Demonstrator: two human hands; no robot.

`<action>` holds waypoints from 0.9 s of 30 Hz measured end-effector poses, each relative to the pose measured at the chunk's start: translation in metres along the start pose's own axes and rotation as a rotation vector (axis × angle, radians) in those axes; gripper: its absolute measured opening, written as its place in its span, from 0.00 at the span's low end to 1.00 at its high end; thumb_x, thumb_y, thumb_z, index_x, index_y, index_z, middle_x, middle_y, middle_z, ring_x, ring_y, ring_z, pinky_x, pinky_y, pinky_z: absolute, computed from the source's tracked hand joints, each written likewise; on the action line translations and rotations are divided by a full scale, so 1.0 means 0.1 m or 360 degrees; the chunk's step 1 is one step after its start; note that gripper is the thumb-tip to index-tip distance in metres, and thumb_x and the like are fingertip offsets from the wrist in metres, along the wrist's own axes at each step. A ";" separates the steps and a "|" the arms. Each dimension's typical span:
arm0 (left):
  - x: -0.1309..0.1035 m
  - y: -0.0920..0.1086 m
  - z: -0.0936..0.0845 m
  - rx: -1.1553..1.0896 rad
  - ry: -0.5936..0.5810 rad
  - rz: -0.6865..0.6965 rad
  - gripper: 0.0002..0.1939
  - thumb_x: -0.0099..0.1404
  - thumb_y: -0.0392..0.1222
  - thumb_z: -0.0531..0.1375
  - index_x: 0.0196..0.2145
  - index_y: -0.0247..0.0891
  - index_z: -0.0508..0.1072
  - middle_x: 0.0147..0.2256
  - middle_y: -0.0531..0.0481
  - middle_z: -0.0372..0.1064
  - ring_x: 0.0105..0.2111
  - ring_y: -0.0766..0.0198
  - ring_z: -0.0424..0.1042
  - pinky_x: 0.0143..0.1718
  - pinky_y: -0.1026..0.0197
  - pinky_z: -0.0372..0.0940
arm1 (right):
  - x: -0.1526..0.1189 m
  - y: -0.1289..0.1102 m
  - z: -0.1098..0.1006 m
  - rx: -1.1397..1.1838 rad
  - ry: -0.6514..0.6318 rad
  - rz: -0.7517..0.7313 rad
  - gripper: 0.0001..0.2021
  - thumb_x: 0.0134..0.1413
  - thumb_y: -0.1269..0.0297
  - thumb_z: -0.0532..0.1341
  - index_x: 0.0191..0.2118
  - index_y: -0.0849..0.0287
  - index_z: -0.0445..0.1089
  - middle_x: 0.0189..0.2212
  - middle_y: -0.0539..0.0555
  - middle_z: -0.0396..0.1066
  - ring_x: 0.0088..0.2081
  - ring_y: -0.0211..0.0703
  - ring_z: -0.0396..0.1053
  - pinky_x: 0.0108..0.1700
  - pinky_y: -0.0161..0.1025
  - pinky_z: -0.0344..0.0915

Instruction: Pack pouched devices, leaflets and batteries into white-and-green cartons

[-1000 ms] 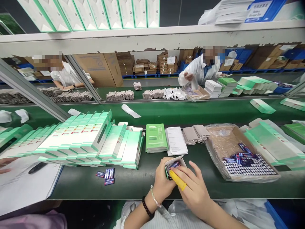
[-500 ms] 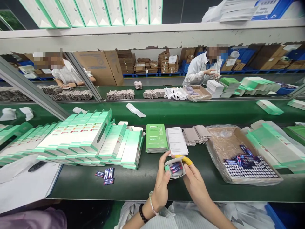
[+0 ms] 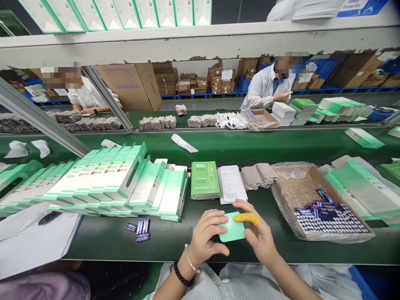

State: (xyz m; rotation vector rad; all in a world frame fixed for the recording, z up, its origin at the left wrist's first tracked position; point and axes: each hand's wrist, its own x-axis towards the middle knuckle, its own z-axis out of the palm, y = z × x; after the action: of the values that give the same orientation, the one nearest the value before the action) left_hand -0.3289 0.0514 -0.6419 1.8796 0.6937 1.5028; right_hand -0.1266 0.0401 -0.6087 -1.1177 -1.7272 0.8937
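Note:
Between my hands, just above the front of the dark green belt, is a small carton (image 3: 231,231) with its light green end facing up. The fingers of my left hand (image 3: 208,234) lie over its left edge, the thumb held apart. My right hand (image 3: 258,235) grips its right side, and the forefinger, in a yellow finger cot, presses on the green end. The batteries inside are hidden from view. Behind the hands stand a stack of green booklets (image 3: 203,180), a stack of white leaflets (image 3: 231,185) and folded grey pouches (image 3: 258,176).
Loose batteries (image 3: 143,227) lie at left on the belt, before rows of green-white cartons (image 3: 103,175). A plastic-lined tray (image 3: 287,200) of batteries stands at right. White papers (image 3: 34,233) lie far left. Two co-workers (image 3: 265,87) (image 3: 90,93) are across the line.
The carton's opening, which showed batteries inside, is now covered by its green end flap. My left thumb has come off it, and my right forefinger has moved onto the flap.

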 end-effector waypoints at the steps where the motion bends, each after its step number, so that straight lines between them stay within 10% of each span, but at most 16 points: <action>1: 0.01 0.02 -0.01 -0.0033 -0.0010 -0.0056 0.15 0.63 0.51 0.63 0.44 0.42 0.71 0.43 0.43 0.76 0.49 0.51 0.73 0.50 0.44 0.68 | 0.00 0.00 -0.02 -0.0111 -0.0082 -0.0117 0.15 0.62 0.58 0.58 0.52 0.54 0.67 0.55 0.60 0.67 0.60 0.56 0.61 0.60 0.58 0.60; 6: 0.09 0.14 -0.05 -0.0091 -0.0078 -0.0233 0.10 0.61 0.30 0.64 0.38 0.41 0.75 0.42 0.47 0.77 0.49 0.56 0.73 0.50 0.50 0.70 | 0.08 -0.05 -0.08 -0.0345 -0.0301 -0.0366 0.24 0.61 0.70 0.60 0.61 0.54 0.59 0.50 0.59 0.71 0.53 0.47 0.67 0.52 0.47 0.69; 13: 0.23 0.29 -0.17 -0.0303 -0.0162 -0.0761 0.08 0.61 0.34 0.66 0.38 0.42 0.77 0.43 0.49 0.77 0.49 0.56 0.73 0.53 0.52 0.68 | 0.12 -0.33 -0.10 -0.0311 -0.0299 -0.0076 0.13 0.60 0.71 0.60 0.49 0.52 0.68 0.49 0.55 0.69 0.49 0.43 0.69 0.50 0.41 0.68; 27: 0.18 0.33 -0.22 -0.0309 -0.0343 -0.0779 0.09 0.64 0.32 0.61 0.41 0.41 0.74 0.49 0.45 0.73 0.56 0.57 0.67 0.35 0.67 0.74 | 0.02 -0.42 0.01 -0.0377 -0.0231 -0.0046 0.15 0.62 0.72 0.58 0.52 0.53 0.64 0.50 0.55 0.66 0.51 0.43 0.65 0.52 0.40 0.64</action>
State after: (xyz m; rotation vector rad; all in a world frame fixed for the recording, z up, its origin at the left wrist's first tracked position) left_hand -0.3456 0.0452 -0.6023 1.5517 0.8020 1.0023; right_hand -0.1416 0.0275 -0.5710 -1.2013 -2.0044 0.7826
